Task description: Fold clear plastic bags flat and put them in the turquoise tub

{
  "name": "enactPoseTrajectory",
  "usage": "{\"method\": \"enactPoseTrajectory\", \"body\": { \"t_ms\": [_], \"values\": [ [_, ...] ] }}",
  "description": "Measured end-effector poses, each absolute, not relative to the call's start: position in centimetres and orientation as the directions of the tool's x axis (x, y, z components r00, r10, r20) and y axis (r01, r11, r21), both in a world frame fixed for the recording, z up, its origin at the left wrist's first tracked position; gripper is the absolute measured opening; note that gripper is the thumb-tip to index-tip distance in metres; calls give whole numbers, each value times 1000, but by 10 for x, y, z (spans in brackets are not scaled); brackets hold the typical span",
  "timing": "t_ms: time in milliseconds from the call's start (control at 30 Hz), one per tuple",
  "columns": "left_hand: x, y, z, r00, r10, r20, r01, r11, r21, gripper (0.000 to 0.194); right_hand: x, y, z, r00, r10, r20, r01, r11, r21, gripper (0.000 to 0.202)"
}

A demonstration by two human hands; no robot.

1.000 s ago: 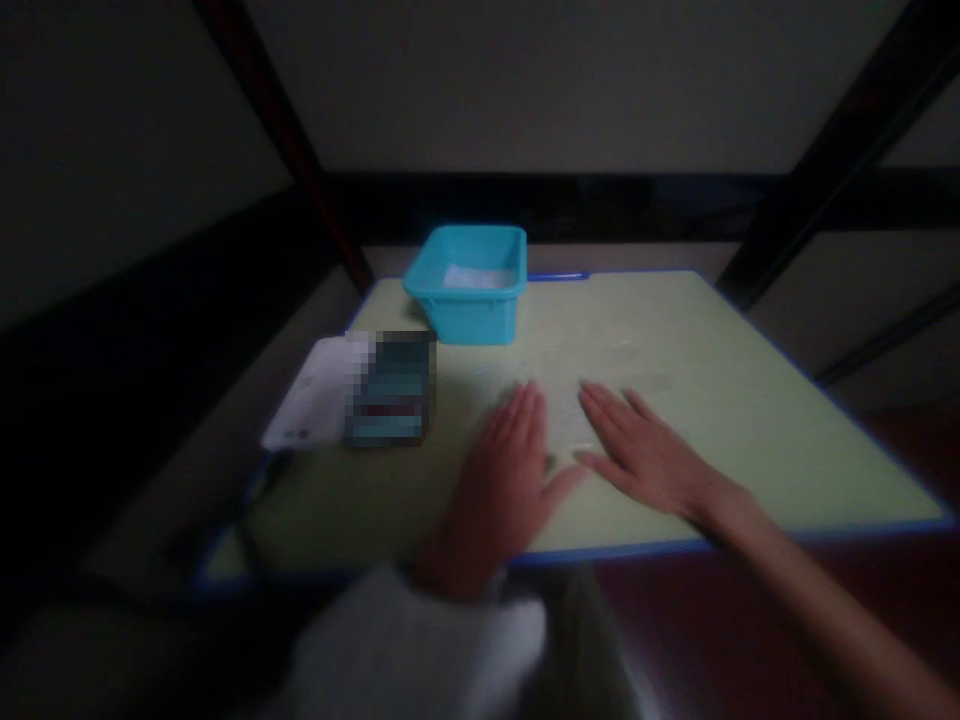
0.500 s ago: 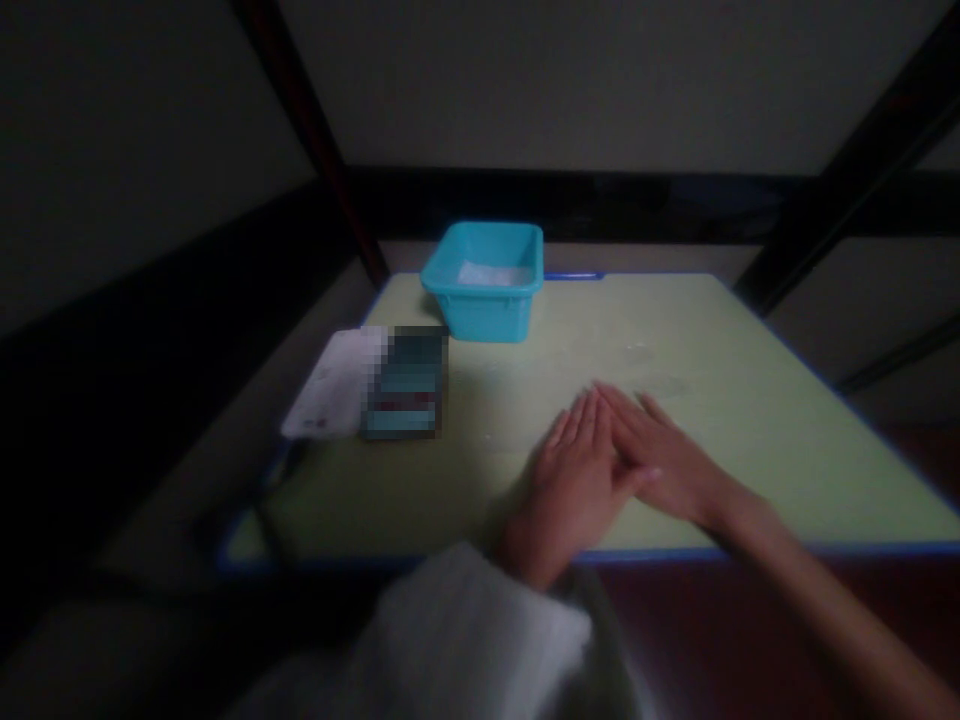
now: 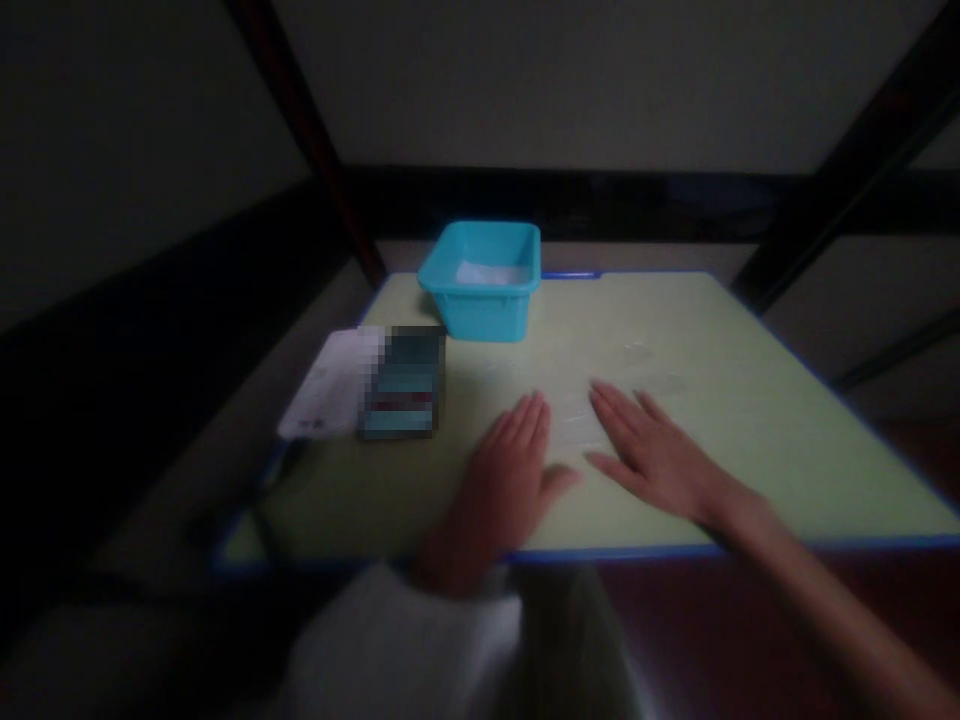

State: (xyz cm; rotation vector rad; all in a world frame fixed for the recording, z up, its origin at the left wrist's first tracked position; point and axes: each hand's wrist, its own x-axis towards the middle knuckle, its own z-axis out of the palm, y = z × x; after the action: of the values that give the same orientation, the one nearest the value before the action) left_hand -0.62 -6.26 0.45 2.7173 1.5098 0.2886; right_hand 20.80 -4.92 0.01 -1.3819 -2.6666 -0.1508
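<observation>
My left hand (image 3: pixel 506 480) lies palm down over the front middle of the pale green table (image 3: pixel 750 420), fingers stretched forward and thumb out to the right; it holds nothing. To its right, my right hand (image 3: pixel 660 455) rests palm down, its fingers pointing forward and left, thumb spread, also holding nothing. A gap separates the two hands. Between and just beyond them, a faint clear, shiny piece (image 3: pixel 581 425) seems to lie on the tabletop; its outline is hard to make out.
A turquoise basket (image 3: pixel 487 315) with something white inside stands at the back. A blue strip (image 3: pixel 571 275) lies beside it on the far edge. On the left are a white sheet (image 3: pixel 330 385) and a dark, pixelated flat object (image 3: pixel 405 385).
My left hand has moved left, away from my right hand, which it overlapped before. My right hand has stayed almost in place, and its thumb now shows.
</observation>
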Motion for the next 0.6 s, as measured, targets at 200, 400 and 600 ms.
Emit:
{"method": "enactPoseTrajectory", "body": {
  "t_ms": [200, 400, 600],
  "values": [
    [-36, -63, 1, 493, 849, 191, 851, -516, 98, 62, 207, -50, 1, -558, 813, 165, 827, 561, 31, 73],
    [-48, -63, -1, 484, 856, 183, 858, -505, 95, 60, 207, -51, 4, -570, 806, 162, 819, 573, 29, 73],
    [-33, -65, 3, 478, 845, 239, 848, -515, 127, 64, 207, -51, 4, -575, 798, 181, 813, 583, 12, 76]
  ]
}}
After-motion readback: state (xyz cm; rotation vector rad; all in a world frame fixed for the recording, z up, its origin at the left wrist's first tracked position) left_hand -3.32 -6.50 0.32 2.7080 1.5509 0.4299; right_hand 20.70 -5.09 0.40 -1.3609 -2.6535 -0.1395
